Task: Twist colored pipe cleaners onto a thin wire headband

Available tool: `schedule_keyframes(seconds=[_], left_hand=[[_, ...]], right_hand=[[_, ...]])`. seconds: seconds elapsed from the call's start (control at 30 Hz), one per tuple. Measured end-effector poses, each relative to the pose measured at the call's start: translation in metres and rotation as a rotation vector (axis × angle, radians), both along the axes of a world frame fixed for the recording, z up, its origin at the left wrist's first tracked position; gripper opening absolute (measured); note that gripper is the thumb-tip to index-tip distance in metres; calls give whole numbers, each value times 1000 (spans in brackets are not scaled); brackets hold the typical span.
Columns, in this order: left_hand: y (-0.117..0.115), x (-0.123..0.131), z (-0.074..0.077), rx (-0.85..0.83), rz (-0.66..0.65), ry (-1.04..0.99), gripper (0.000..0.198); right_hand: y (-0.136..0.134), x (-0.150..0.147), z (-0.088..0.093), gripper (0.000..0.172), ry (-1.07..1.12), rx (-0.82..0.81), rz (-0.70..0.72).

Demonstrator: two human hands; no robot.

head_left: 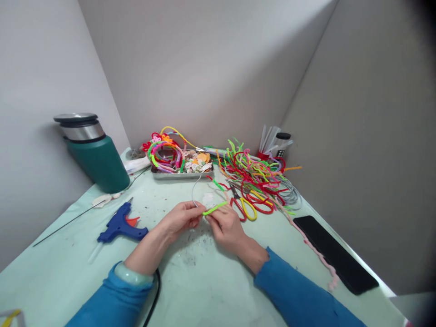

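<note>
Near the middle of the table, my left hand (184, 217) pinches a thin grey wire (194, 193) that curves up and away from the fingertips. A bright green pipe cleaner (215, 208) runs from those fingertips across to my right hand (227, 226), whose fingers are closed on it. The two hands almost touch. Just beyond them lies a pipe cleaner in green and red (218, 184), its near end close to my right fingers. Scissors with red and yellow handles (250, 210) rest to the right of my right hand.
A blue glue gun (121, 225) and a green bottle (97, 161) stand at left. At the back are a metal tray (182, 175) with paper cutouts and colourful pipe-cleaner rings (165, 154), and a heap of pipe cleaners (254, 168). A black phone (335, 254) lies at right.
</note>
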State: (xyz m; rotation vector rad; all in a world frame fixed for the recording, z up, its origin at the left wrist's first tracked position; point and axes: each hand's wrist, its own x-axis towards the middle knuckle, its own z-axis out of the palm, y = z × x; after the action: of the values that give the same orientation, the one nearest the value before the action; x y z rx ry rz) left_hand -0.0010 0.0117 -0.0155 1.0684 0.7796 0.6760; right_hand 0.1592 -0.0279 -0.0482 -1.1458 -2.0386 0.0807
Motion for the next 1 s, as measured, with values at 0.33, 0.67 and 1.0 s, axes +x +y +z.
schedule_keyframes(seconds=[0.33, 0.67, 1.0], left_hand=[[2, 1, 0, 132, 1, 90, 16], [4, 0, 4, 220, -27, 178, 26], [6, -3, 1, 327, -13, 261, 22]], right_hand=[[0, 2, 2, 17, -39, -43, -13], [1, 1, 0, 14, 52, -31, -17], [2, 2, 2, 13, 131, -43, -34]])
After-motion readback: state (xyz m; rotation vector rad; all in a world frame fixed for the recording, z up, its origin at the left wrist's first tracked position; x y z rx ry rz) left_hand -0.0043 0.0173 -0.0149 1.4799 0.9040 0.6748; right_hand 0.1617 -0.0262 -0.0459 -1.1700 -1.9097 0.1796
